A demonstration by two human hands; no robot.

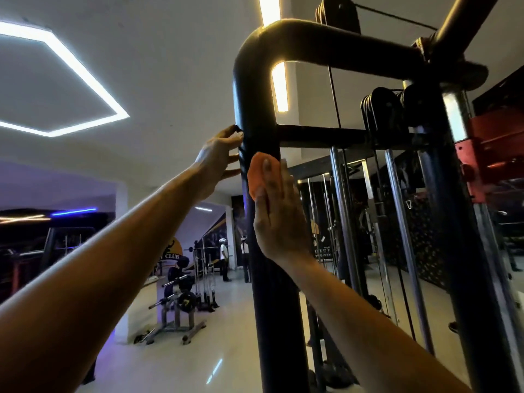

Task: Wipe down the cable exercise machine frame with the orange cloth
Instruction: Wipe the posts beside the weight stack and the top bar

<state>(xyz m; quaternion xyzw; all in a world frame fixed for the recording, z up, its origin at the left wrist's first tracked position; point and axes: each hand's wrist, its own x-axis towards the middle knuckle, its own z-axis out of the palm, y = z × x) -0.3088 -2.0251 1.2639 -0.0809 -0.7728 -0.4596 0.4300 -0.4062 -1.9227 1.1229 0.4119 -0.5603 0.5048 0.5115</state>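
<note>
The tall black tubular steel frame [263,251] of the cable machine fills the middle, its upright post curving overhead into a crossbar. The left hand [219,157] steadies the post's far side, fingers loosely curled against the tube and touching it without closing round it. The right hand [279,219] presses the small orange cloth [262,177] flat against the post with straight fingers. This looks like mid-wipe on the upright; next likely calls for sliding the cloth along the tube under steady pressure.
</note>
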